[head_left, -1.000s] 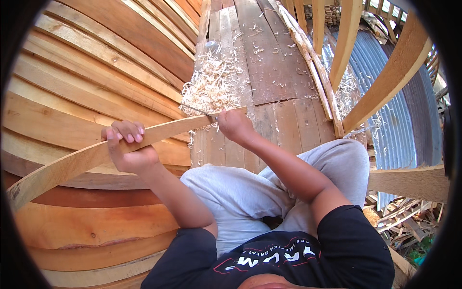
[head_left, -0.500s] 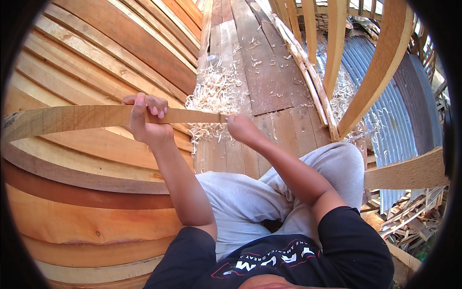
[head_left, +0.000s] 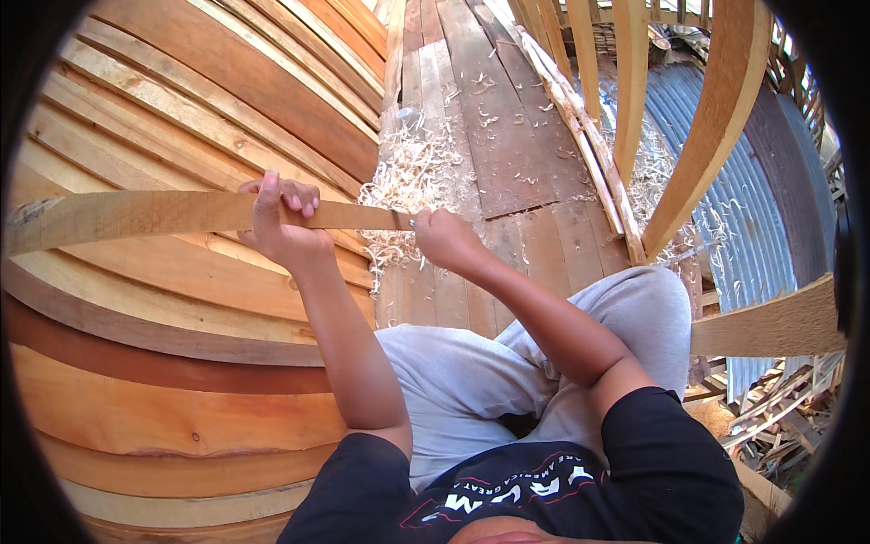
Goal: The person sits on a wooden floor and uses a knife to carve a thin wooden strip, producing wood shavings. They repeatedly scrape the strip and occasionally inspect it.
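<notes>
A long, thin curved wooden strip [head_left: 154, 213] runs level from the left rim to the middle of the view. My left hand [head_left: 276, 227] grips it from below, fingers curled over its top edge. My right hand [head_left: 444, 238] is closed around the strip's right end, with a small pale object just visible at the fist. Both hands hold the strip up in front of the curved plank wall [head_left: 172, 109] on the left. My grey-trousered knees [head_left: 562, 363] are below.
A pile of wood shavings [head_left: 408, 181] lies on the plank floor [head_left: 507, 136] just beyond the strip's end. Curved wooden ribs [head_left: 716, 118] rise at the right before corrugated metal sheets [head_left: 752, 208]. Scrap sticks lie at the lower right [head_left: 779, 426].
The strip has swung from slanting down-left to nearly level. My left hand rose with it and my right hand stayed at its right end.
</notes>
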A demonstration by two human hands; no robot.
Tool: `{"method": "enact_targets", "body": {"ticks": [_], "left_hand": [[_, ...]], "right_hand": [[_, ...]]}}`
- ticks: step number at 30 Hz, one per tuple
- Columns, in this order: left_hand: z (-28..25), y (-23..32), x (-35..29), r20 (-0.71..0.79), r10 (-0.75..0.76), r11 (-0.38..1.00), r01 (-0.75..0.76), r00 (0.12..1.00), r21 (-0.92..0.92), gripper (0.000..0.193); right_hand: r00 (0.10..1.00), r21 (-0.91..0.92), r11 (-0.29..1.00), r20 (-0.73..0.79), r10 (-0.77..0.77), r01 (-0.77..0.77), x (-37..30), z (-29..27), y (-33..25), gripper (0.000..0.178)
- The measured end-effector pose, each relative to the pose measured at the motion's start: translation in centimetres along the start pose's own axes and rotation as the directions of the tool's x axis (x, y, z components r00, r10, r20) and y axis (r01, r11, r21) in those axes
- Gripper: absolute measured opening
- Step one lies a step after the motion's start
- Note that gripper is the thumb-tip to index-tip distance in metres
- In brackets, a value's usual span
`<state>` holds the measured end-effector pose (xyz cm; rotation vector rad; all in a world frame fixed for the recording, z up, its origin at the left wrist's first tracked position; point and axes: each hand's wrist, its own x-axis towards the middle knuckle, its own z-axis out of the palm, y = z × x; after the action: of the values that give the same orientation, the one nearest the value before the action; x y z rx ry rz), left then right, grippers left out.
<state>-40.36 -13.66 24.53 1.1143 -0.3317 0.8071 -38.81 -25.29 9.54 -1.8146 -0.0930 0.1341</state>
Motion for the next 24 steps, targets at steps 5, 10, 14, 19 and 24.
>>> {"method": "enact_targets", "body": {"ticks": [5, 10, 14, 19, 24], "left_hand": [[1.7, -0.4, -0.5, -0.009, 0.074, 0.996, -0.073, 0.997, 0.052, 0.017], [-0.2, -0.4, 0.7, -0.055, 0.008, 1.000, -0.008, 0.998, 0.000, 0.017], [-0.6, 0.5, -0.1, -0.057, 0.001, 1.000, -0.001, 0.998, 0.000, 0.017], [0.4, 0.0, 0.0, 0.021, 0.005, 1.000, -0.005, 1.000, -0.008, 0.017], [-0.3, -0.1, -0.1, 0.000, -0.022, 1.000, 0.022, 1.000, -0.005, 0.016]], "right_hand": [[0.999, 0.026, 0.999, 0.017, 0.027, -0.028, 2.5, 0.5, 4.6, 0.059], [1.000, -0.026, 1.000, 0.020, 0.004, -0.003, 2.4, 0.9, 4.6, 0.057], [0.996, -0.059, 0.997, 0.070, -0.046, 0.050, 0.7, 0.4, 0.7, 0.052], [1.000, -0.050, 0.999, -0.026, 0.016, -0.017, 3.0, 1.0, 5.0, 0.056], [0.999, -0.021, 0.999, 0.029, 0.034, -0.034, 1.4, 0.0, 3.3, 0.059]]}}
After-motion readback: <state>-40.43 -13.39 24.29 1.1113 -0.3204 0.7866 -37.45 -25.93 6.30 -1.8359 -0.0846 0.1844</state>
